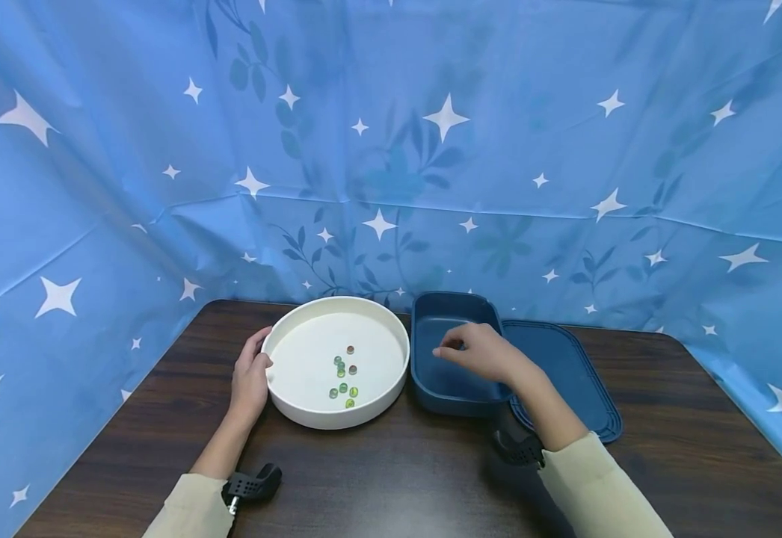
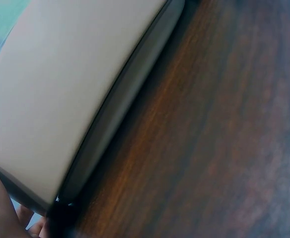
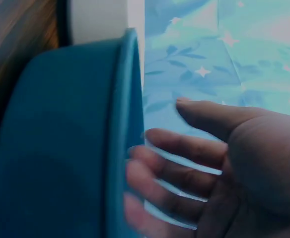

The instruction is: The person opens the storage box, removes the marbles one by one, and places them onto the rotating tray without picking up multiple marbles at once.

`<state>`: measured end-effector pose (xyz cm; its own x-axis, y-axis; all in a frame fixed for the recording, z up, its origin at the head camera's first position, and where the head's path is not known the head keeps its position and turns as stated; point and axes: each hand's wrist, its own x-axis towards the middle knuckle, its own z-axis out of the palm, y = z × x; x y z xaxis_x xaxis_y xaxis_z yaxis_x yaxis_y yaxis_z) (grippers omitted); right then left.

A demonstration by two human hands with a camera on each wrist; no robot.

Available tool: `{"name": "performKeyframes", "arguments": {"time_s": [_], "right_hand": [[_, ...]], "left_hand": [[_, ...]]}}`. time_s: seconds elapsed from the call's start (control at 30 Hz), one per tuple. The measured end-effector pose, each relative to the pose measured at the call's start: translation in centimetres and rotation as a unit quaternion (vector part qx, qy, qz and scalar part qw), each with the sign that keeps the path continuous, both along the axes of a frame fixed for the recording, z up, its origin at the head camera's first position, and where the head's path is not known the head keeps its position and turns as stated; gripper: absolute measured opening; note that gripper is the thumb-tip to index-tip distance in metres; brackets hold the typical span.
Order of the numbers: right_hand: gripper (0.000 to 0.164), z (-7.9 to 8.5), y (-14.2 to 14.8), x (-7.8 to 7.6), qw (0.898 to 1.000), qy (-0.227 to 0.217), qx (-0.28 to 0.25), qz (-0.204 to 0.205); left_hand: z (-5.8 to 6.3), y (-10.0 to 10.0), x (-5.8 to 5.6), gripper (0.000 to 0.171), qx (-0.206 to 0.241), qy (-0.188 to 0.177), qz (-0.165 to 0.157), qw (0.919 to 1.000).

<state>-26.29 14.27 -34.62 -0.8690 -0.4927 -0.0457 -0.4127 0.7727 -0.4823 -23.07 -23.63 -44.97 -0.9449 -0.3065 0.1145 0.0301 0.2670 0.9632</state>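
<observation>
A round white tray point(image 1: 337, 420) with a raised rim stands on the table, several small glass marbles point(image 1: 343, 388), greenish and brownish, lying loose on its floor. My left hand point(image 1: 250, 381) holds the tray's left side, thumb at the rim; the left wrist view shows the tray's outer wall point(image 2: 60, 89) with a few fingertips at its edge. Right of the tray is a deep blue rectangular box point(image 1: 454, 404). Over it hovers my right hand point(image 1: 481, 351). In the right wrist view the thumb stands apart from loosely bent fingers point(image 3: 184, 148), with nothing seen between them.
A flat blue lid point(image 1: 566, 366) lies on the dark wooden table point(image 1: 377, 478), right of the box and under my right forearm. A blue curtain point(image 1: 391, 149) with white stars hangs right behind the table's far edge.
</observation>
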Motion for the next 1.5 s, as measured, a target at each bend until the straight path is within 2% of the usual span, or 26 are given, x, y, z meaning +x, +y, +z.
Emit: {"name": "performKeyframes", "arguments": {"time_s": [0.13, 0.3, 0.43, 0.57, 0.8, 1.17, 1.33, 1.5], "right_hand": [[0.030, -1.0, 0.7, 0.7, 0.999, -0.027, 0.038, 0.006], [0.041, -2.3, 1.0, 1.6, 0.997, -0.056, 0.062, -0.003], [0.048, -2.5, 0.7, 1.9, 0.993, -0.078, 0.083, -0.023], [0.052, -2.4, 0.4, 1.9, 0.989, -0.101, 0.107, -0.022], [0.053, -3.0, 0.1, 1.3, 0.989, -0.136, 0.051, 0.033], [0.045, -3.9, -0.5, 0.6, 0.985, -0.138, -0.002, 0.099], [0.035, -4.3, -0.5, 0.2, 0.983, -0.142, -0.024, 0.113], [0.039, -4.5, -0.5, 0.2, 0.983, -0.142, -0.030, 0.117]], "left_hand": [[-0.1, 0.0, 0.0, 0.063, 0.002, 0.000, -0.002, 1.0000], [-0.2, 0.2, 0.0, 0.063, 0.005, 0.001, -0.003, 1.0000], [-0.2, 0.2, -0.1, 0.063, 0.003, 0.002, -0.001, 1.0000], [0.1, 0.1, -0.1, 0.063, 0.001, 0.006, 0.002, 1.0000], [0.2, 0.0, 0.0, 0.063, 0.007, 0.002, 0.000, 1.0000], [0.1, 0.0, -0.1, 0.063, -0.003, -0.006, 0.001, 1.0000], [0.1, 0.0, -0.1, 0.064, -0.006, -0.007, 0.000, 1.0000], [0.1, -0.1, 0.0, 0.065, -0.003, -0.006, -0.002, 1.0000]]}}
